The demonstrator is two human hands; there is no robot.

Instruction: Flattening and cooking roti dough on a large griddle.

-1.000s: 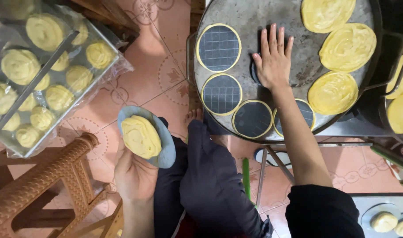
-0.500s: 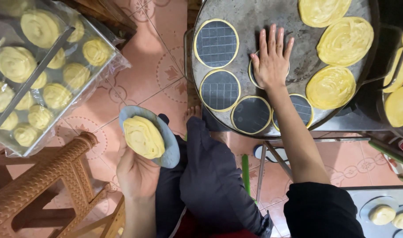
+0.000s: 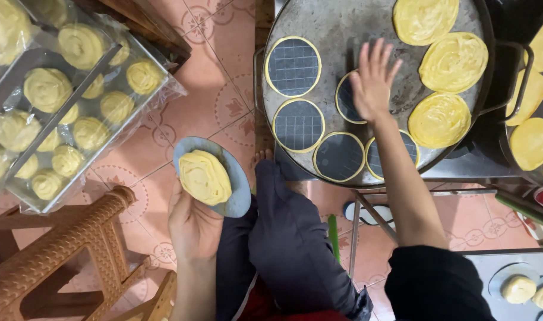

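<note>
My left hand [image 3: 191, 226] holds up a blue-grey round disc [image 3: 239, 181] with a flattened yellow spiral of dough [image 3: 204, 176] lying on it. My right hand [image 3: 372, 80] reaches out flat, fingers spread, over a dark gridded disc [image 3: 344, 98] on the big round metal griddle [image 3: 343, 24]. Several more dark gridded discs with yellow dough rims lie on the griddle's near half [image 3: 298, 125]. Three flattened yellow dough rounds [image 3: 441, 119] lie on its right side.
A clear plastic-wrapped tray [image 3: 99, 89] of coiled dough balls stands at the left on a brown plastic stool [image 3: 63, 238]. More yellow rounds [image 3: 530, 142] lie on a second pan at the right edge. A metal tray with dough balls [image 3: 521, 288] is at bottom right. My dark-trousered legs [image 3: 283, 238] are below.
My right hand has lifted slightly off the griddle and blurs with motion. The left hand keeps the disc with dough steady, and the view has shifted a little.
</note>
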